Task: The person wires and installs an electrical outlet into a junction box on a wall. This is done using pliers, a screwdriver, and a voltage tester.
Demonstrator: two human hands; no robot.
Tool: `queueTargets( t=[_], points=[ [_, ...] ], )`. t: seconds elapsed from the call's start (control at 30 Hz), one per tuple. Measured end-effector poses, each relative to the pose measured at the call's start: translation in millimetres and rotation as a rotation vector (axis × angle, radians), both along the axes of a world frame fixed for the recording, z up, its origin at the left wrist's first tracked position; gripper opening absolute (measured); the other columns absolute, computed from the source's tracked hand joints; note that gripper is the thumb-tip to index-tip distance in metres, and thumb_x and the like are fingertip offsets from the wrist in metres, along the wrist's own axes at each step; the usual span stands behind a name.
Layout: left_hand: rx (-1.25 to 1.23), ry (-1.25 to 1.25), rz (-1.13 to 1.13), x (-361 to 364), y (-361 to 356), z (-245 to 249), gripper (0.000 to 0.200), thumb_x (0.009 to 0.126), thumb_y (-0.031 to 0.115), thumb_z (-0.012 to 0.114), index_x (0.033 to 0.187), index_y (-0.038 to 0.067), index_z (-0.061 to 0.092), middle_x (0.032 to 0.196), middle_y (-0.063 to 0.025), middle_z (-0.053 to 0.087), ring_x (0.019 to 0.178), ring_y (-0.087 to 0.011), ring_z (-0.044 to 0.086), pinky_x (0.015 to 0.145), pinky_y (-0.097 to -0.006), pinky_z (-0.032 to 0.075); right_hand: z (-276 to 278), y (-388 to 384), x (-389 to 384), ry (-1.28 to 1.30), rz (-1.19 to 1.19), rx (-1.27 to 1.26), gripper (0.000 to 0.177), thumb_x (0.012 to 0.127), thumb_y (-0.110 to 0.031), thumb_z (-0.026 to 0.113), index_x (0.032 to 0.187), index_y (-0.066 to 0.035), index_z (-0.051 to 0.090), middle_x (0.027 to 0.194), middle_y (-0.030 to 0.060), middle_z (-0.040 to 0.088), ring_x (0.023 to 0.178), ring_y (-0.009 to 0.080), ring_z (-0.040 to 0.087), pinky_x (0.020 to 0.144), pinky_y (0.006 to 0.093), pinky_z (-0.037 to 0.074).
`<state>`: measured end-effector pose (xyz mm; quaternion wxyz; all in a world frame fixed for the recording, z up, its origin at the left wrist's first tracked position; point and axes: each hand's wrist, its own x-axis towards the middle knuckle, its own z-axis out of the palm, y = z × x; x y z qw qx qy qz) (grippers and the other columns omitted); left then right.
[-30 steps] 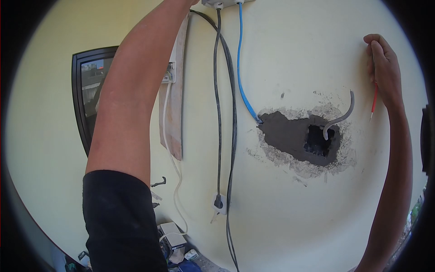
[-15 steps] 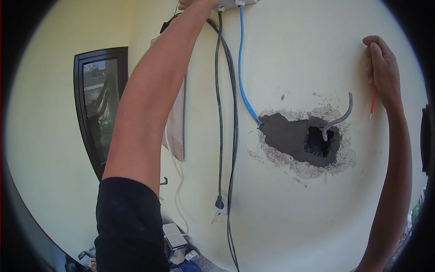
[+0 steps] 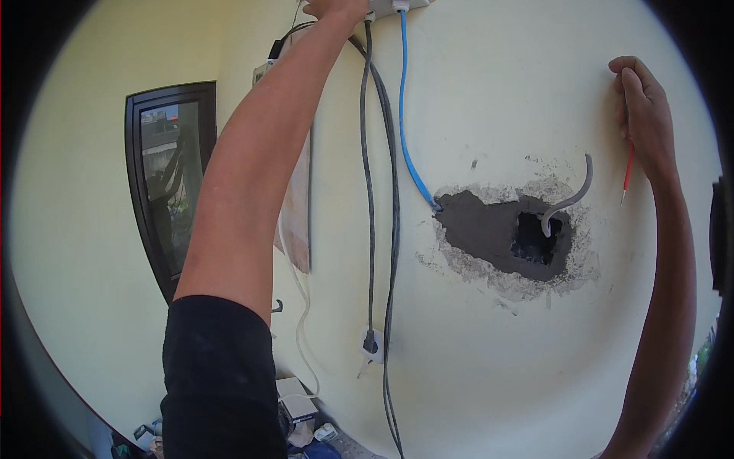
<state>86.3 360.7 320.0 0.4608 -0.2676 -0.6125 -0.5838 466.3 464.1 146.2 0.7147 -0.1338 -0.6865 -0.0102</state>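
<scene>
My left hand (image 3: 335, 8) is at the top edge beside a pale box (image 3: 417, 4) on the wall; its fingers are mostly cut off by the frame. A blue cable (image 3: 403, 99) and a black cable (image 3: 365, 115) hang from the box. At the right, my right hand (image 3: 647, 103) has curled fingers round a thin red tool (image 3: 628, 170), whose metal tip points down. Below and left of it, a grey cable (image 3: 585, 183) sticks out of a square hole (image 3: 535, 239) in a dark mortar patch (image 3: 478, 229).
A dark-framed window (image 3: 170, 168) stands at the left. Low on the wall is a socket with a black plug (image 3: 371, 342). More black cables (image 3: 394, 229) hang beside it. A white box (image 3: 297, 398) and assorted items lie on the floor at the bottom.
The view has shifted slightly. My left hand sits a touch higher and further over the pale box's left end; my right hand holds the red tool as before.
</scene>
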Motion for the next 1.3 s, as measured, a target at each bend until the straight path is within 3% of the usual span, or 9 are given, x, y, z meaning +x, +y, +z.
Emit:
queueTargets(
  t=[0.13,0.2,0.23,0.3,0.4,0.67,0.9,1.2,1.3],
  points=[
    [0.203,-0.146,-0.431,9.7,-4.0,-11.1,0.05,0.094,0.029,0.059,0.122,-0.013,0.055,0.132,-0.0302,0.05,0.118,-0.0341,0.056,0.097,-0.0415,0.047,1.7,-1.8,0.4,-0.013,0.015,-0.028,0.035,0.097,-0.024,0.041,0.113,-0.002,0.062,0.074,-0.0006,0.048,0.052,0.0046,0.044,0.048,0.0245,0.04],
    [-0.471,0.009,0.188,-0.1,-8.6,2.6,0.045,0.095,0.026,0.057,0.123,-0.009,0.057,0.135,-0.0283,0.049,0.119,-0.0334,0.056,0.096,-0.0424,0.048,1.9,-1.8,0.2,-0.004,0.013,-0.019,0.034,0.097,-0.024,0.04,0.113,-0.002,0.061,0.074,-0.0007,0.048,0.052,0.0045,0.044,0.047,0.0241,0.04],
    [-0.465,0.011,0.187,-3.3,-5.5,6.7,0.045,0.095,0.026,0.057,0.123,-0.009,0.057,0.135,-0.0283,0.049,0.119,-0.0334,0.056,0.096,-0.0424,0.048,1.6,-1.8,-0.4,0.001,0.012,-0.016,0.034,0.097,-0.023,0.04,0.114,-0.002,0.061,0.074,-0.0009,0.048,0.052,0.0043,0.044,0.047,0.0238,0.04],
    [0.089,-0.206,-0.355,9.4,-3.8,-2.5,0.037,0.095,0.025,0.057,0.118,-0.004,0.061,0.132,-0.0221,0.052,0.117,-0.0316,0.056,0.095,-0.0435,0.048,0.2,-3.2,-0.9,0.015,0.036,-0.015,0.034,0.098,-0.023,0.039,0.114,-0.002,0.061,0.075,-0.001,0.048,0.053,0.0043,0.045,0.048,0.0235,0.04],
    [0.317,-0.094,-0.42,10.0,4.1,-19.7,0.043,0.077,0.014,0.072,0.108,-0.014,0.06,0.126,-0.0183,0.048,0.112,-0.0295,0.05,0.097,-0.0371,0.048,-1.3,-9.6,-0.9,0.028,0.075,-0.035,0.034,0.1,-0.023,0.038,0.116,-0.002,0.06,0.076,-0.0011,0.049,0.053,0.0044,0.045,0.049,0.0231,0.041],
    [0.149,-0.123,-0.415,21.7,-7.4,-24.3,0.04,0.084,0.023,0.063,0.11,-0.008,0.061,0.132,-0.0145,0.039,0.121,-0.0324,0.041,0.103,-0.0427,0.042,10.6,-15.8,-0.5,0.098,0.337,-0.127,0.034,0.102,-0.026,0.043,0.121,-0.002,0.057,0.082,0.001,0.055,0.061,0.0081,0.05,0.055,0.0235,0.044],
    [0.228,-0.142,-0.487,28.7,-2.5,-31.4,0.026,0.087,0.018,0.061,0.103,-0.002,0.068,0.127,-0.014,0.044,0.116,-0.0309,0.047,0.096,-0.0406,0.048,113.3,-125.8,-65.0,0.073,0.253,0.398,0.038,0.094,-0.028,0.065,0.121,-0.001,0.064,0.109,0.0064,0.069,0.088,0.0165,0.062,0.072,0.0341,0.052],
    [0.354,-0.069,-0.58,25.4,2.3,-37.4,0.02,0.083,0.012,0.06,0.09,0.001,0.075,0.117,-0.0164,0.055,0.106,-0.032,0.06,0.091,-0.0403,0.052,183.4,-203.9,-212.6,-0.302,-0.165,0.717,0.022,0.088,-0.006,0.063,0.109,0.002,0.068,0.088,0.0152,0.072,0.072,0.0232,0.071,0.068,0.0385,0.056],
    [0.333,-0.067,-0.585,26.3,-2.2,-38.2,0.018,0.083,0.011,0.06,0.087,0.002,0.075,0.117,-0.0152,0.054,0.106,-0.0305,0.059,0.091,-0.0403,0.052,185.1,-204.3,-225.3,-0.406,-0.292,0.629,0.022,0.091,-0.011,0.064,0.11,0.0,0.069,0.095,0.017,0.073,0.086,0.028,0.07,0.078,0.0399,0.054]
  ],
)
